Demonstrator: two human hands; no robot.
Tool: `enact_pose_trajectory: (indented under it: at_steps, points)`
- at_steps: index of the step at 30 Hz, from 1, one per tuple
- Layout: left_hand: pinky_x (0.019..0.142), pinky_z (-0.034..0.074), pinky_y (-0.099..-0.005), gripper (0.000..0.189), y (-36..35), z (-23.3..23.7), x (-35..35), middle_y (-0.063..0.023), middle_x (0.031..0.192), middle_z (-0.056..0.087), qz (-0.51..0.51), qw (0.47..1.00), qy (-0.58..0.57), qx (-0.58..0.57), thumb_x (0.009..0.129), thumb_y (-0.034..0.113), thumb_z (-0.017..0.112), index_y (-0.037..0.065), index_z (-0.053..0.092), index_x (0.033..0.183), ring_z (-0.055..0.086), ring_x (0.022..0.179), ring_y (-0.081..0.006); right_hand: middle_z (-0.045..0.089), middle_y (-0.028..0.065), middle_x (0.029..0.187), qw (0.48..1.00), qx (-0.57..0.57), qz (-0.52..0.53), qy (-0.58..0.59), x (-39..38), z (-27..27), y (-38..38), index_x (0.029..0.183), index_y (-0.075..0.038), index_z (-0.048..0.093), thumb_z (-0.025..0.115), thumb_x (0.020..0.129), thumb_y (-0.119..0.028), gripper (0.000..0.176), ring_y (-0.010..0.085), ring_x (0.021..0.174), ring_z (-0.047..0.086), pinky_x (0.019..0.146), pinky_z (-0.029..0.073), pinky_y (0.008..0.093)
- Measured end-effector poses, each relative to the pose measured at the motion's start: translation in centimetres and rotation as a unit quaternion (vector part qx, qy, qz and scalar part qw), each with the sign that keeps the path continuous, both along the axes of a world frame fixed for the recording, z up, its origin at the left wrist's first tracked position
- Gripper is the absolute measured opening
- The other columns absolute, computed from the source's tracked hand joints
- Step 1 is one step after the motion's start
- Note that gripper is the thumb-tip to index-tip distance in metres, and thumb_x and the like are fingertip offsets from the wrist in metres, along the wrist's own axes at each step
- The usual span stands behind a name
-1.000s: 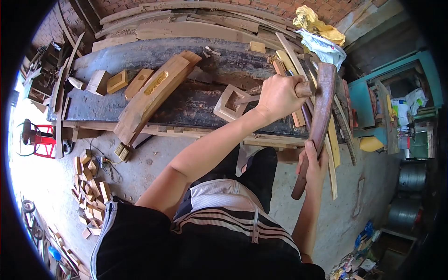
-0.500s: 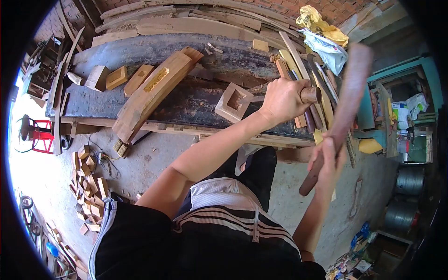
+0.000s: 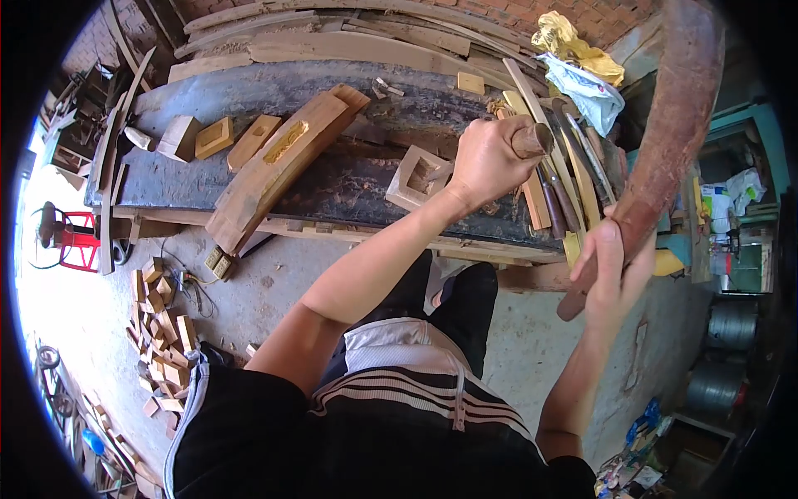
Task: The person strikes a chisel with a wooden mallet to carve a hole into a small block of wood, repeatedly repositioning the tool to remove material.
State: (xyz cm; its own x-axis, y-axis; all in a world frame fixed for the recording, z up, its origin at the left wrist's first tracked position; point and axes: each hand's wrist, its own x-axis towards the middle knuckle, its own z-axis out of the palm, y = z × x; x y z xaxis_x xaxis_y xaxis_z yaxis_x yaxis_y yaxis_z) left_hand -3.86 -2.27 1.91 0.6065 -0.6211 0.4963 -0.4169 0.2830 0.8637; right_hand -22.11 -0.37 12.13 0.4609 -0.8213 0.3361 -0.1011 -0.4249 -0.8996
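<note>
My left hand (image 3: 492,166) is wrapped round the wooden handle (image 3: 530,140) of a tool whose lower part my hand hides. Just left of it, a pale wood block (image 3: 407,198) with a square hollow sits on the dark bench. My right hand (image 3: 613,266) grips a long, curved wooden mallet (image 3: 673,125) by its narrow end, its thick end raised at the upper right. A long timber piece (image 3: 278,170) with a cut slot lies across the bench further left.
Small blocks (image 3: 214,138) rest along the bench (image 3: 166,100) on the left. Tools with dark handles (image 3: 567,208) and strips lie at its right end, near plastic bags (image 3: 586,91). Offcuts (image 3: 162,333) are heaped on the floor, and a red stool (image 3: 79,241) stands far left.
The mallet in my right hand has swung up and to the right. My left hand and the handle have shifted slightly left and up.
</note>
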Motion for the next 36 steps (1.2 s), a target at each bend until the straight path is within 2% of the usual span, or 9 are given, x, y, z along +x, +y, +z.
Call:
enact_pose_trajectory:
  at_steps: [4,8,11,14,16,22,28,30,36]
  points:
    - [0.066,0.054,-0.0438,0.018,-0.3,-0.7,0.8,-0.0222,0.074,0.065,-0.006,1.0,-0.014,-0.006,0.073,0.019,0.076,0.005,0.071,0.084,0.065,0.075,-0.0418,0.066,0.0064,0.086,0.96,-0.183,0.031,0.211,0.6,-1.9,-1.4,0.117,0.006,0.058,0.071,0.089,-0.021,0.041,0.0204,0.08,0.063,0.076,0.052,0.0332]
    - [0.063,0.054,-0.0403,0.018,0.0,0.4,1.1,-0.0223,0.074,0.064,0.001,0.998,0.042,-0.042,0.072,0.015,0.076,0.002,0.07,0.082,0.063,0.075,-0.043,0.068,0.0081,0.089,0.988,0.031,0.02,0.152,-0.3,0.8,-0.5,0.116,0.005,0.058,0.072,0.088,-0.023,0.042,0.0186,0.078,0.065,0.071,0.052,0.0338]
    - [0.063,0.053,-0.0369,0.016,0.5,0.6,1.2,-0.0208,0.075,0.068,-0.015,0.997,0.052,-0.051,0.073,0.011,0.076,0.001,0.071,0.086,0.07,0.072,-0.0353,0.069,0.0129,0.09,0.996,0.041,0.005,0.078,0.2,-0.1,-0.7,0.115,0.006,0.057,0.073,0.088,-0.025,0.044,0.0238,0.079,0.066,0.071,0.052,0.0367]
    - [0.062,0.053,-0.0329,0.015,-0.1,-0.6,1.8,-0.0105,0.071,0.071,-0.047,0.986,0.113,-0.11,0.079,0.007,0.076,-0.005,0.069,0.085,0.064,0.06,-0.0146,0.067,0.0172,0.091,0.968,-0.155,0.057,0.191,0.9,-2.9,-1.7,0.114,0.005,0.057,0.075,0.087,-0.028,0.046,0.0303,0.081,0.066,0.074,0.051,0.0392]
    - [0.056,0.048,-0.03,0.013,0.4,-0.2,2.7,-0.003,0.065,0.065,-0.019,0.989,0.12,-0.09,0.081,0.006,0.075,-0.003,0.067,0.079,0.056,0.056,-0.0088,0.066,0.0205,0.092,0.977,-0.12,0.075,0.161,0.8,-3.5,-1.4,0.112,0.005,0.057,0.076,0.087,-0.031,0.048,0.0352,0.084,0.065,0.078,0.051,0.0401]
    - [0.041,0.032,-0.0251,0.021,2.1,0.6,4.9,0.0044,0.056,0.051,0.041,0.957,0.262,-0.114,0.093,0.011,0.068,0.009,0.056,0.076,0.041,0.044,-0.0056,0.068,0.0153,0.096,0.989,0.054,0.02,0.139,-2.1,-6.2,0.0,0.118,0.003,0.057,0.074,0.089,-0.033,0.049,0.0234,0.089,0.065,0.081,0.05,0.0356]
    - [0.041,0.031,-0.0249,0.027,2.3,0.3,4.5,0.0051,0.055,0.046,-0.087,0.988,0.122,-0.043,0.094,0.016,0.071,0.01,0.053,0.075,0.039,0.043,-0.0057,0.065,0.0083,0.078,0.982,0.111,0.004,0.15,-4.5,-7.3,0.8,0.128,0.004,0.055,0.074,0.09,-0.036,0.058,0.014,0.057,0.059,0.054,0.047,0.0285]
    - [0.041,0.028,-0.0243,0.031,1.8,0.8,3.6,0.0059,0.055,0.044,-0.14,0.972,0.188,-0.029,0.093,0.017,0.072,0.01,0.051,0.072,0.037,0.044,-0.0043,0.063,0.0057,0.072,0.985,0.125,-0.01,0.119,-5.1,-8.0,1.0,0.127,0.005,0.055,0.074,0.089,-0.037,0.06,0.009,0.044,0.05,0.042,0.04,0.0252]
    - [0.041,0.025,-0.0237,0.033,0.4,1.2,3.1,0.0075,0.057,0.045,-0.113,0.985,0.126,-0.041,0.093,0.015,0.072,0.011,0.051,0.069,0.035,0.045,-0.002,0.06,0.0043,0.069,0.985,0.142,-0.047,0.087,-6.4,-7.6,1.6,0.124,0.006,0.055,0.073,0.089,-0.038,0.059,0.0086,0.043,0.05,0.039,0.039,0.0246]
